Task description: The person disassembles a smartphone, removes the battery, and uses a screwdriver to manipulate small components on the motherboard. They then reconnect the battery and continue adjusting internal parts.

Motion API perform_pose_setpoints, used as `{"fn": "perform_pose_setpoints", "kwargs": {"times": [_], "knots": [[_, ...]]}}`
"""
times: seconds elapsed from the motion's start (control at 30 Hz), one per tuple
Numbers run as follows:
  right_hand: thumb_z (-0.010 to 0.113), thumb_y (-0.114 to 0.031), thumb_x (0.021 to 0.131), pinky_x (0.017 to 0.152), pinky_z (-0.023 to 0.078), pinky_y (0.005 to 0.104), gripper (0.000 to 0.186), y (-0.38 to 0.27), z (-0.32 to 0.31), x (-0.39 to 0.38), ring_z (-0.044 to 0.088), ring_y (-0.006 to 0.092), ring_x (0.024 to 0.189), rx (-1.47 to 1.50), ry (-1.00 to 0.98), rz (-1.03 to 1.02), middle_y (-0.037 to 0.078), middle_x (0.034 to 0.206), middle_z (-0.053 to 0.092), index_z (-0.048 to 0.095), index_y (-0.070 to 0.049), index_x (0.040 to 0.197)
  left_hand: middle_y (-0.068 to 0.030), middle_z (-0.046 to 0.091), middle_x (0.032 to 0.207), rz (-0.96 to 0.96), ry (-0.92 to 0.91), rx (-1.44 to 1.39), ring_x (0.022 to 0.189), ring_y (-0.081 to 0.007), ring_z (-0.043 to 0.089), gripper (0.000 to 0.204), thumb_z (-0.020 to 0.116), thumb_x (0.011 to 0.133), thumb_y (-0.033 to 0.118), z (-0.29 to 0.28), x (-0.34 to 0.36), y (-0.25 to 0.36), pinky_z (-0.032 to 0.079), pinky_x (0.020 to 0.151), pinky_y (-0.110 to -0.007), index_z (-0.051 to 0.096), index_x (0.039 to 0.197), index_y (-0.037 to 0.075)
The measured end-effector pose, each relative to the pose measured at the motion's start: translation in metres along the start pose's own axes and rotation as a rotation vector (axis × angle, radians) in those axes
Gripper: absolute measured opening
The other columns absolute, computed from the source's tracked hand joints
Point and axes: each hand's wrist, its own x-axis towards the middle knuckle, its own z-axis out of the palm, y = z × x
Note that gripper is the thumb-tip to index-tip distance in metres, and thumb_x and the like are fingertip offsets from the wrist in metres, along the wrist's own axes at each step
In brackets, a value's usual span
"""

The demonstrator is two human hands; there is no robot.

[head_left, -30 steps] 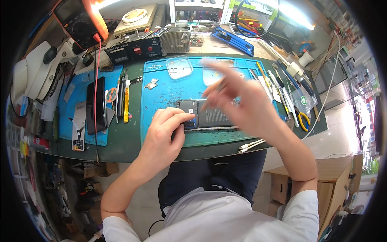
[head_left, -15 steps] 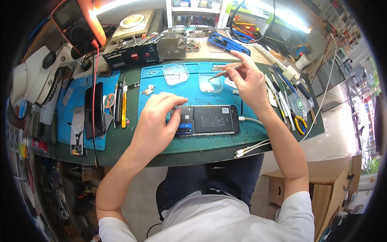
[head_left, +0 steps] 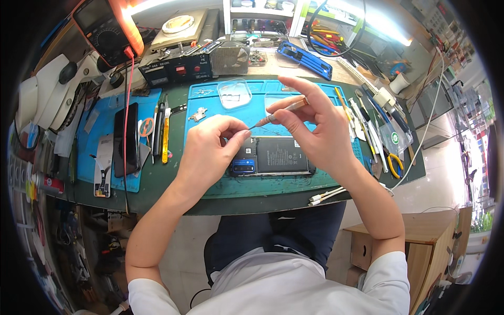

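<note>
An opened smartphone (head_left: 281, 157), with its black battery and a blue camera module (head_left: 243, 166) showing, lies on the blue work mat (head_left: 220, 186). In my right hand (head_left: 317, 123) is a slim copper-coloured screwdriver (head_left: 293, 106), slanting down to the left. Its tip reaches the fingertips of my left hand (head_left: 210, 149), just above the phone's upper left part. My left thumb and forefinger are pinched together; whatever may be between them is too small to make out. A clear plastic box (head_left: 234, 93) and a small metal bracket (head_left: 198, 114) lie beyond the hands.
A dark phone (head_left: 126, 139) and a yellow knife (head_left: 166, 142) lie at the left, below a multimeter (head_left: 102, 34). Tweezers and other tools, with yellow-handled pliers (head_left: 394, 164), are at the right. White cables (head_left: 325, 196) lie along the front edge.
My right hand has brought the screwdriver from over the far clear box down and left to my left fingertips. My left hand stays by the phone, its fingers drawn closer together.
</note>
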Motion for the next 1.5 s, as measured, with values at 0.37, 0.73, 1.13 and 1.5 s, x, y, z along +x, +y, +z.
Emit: {"fn": "perform_pose_setpoints", "kwargs": {"times": [0.37, 0.73, 1.13, 1.5], "knots": [[0.07, -0.01, 0.105, 0.086, 0.062, 0.0285, 0.043, -0.018, 0.005, 0.011, 0.078, 0.0135, 0.098, 0.183, 0.004, 0.061, 0.009, 0.109, 0.081, 0.057, -0.005, 0.146, -0.0045, 0.075, 0.088, -0.085, 0.02, -0.259, 0.078, -0.011, 0.069, 0.012, 0.077, 0.099, 0.006, -0.014, -0.007, -0.003, 0.054, 0.071, -0.026, 0.078, 0.106, -0.003], [0.069, -0.007, 0.1, 0.069, 0.061, 0.0414, 0.042, -0.008, 0.035, 0.022, 0.078, 0.0323, 0.081, -0.276, -0.165, -0.253, 0.013, 0.091, 0.078, 0.055, -0.006, 0.14, -0.0085, 0.068, 0.107, 0.074, -0.072, 0.092, 0.104, -0.0259, 0.064, 0.022, 0.066, 0.1, -0.001, -0.021, -0.026, -0.024, 0.052, 0.093, -0.037, 0.08, 0.117, 0.005], [0.069, -0.004, 0.094, 0.073, 0.061, 0.042, 0.045, -0.009, 0.038, 0.031, 0.077, 0.0325, 0.087, -0.353, -0.315, -0.31, 0.014, 0.096, 0.076, 0.058, -0.008, 0.138, -0.0096, 0.068, 0.108, 0.106, -0.061, 0.124, 0.105, -0.0287, 0.062, 0.019, 0.066, 0.099, -0.002, -0.02, -0.028, -0.022, 0.051, 0.095, -0.039, 0.077, 0.115, 0.0], [0.073, -0.019, 0.098, 0.077, 0.061, 0.0435, 0.056, -0.002, 0.05, 0.031, 0.076, 0.0353, 0.091, -0.383, -0.131, -0.356, 0.014, 0.097, 0.076, 0.055, -0.006, 0.149, -0.0111, 0.071, 0.116, 0.1, -0.041, 0.132, 0.1, -0.0238, 0.064, 0.031, 0.066, 0.094, -0.004, -0.017, -0.028, -0.023, 0.053, 0.091, -0.036, 0.069, 0.125, -0.001]]}}
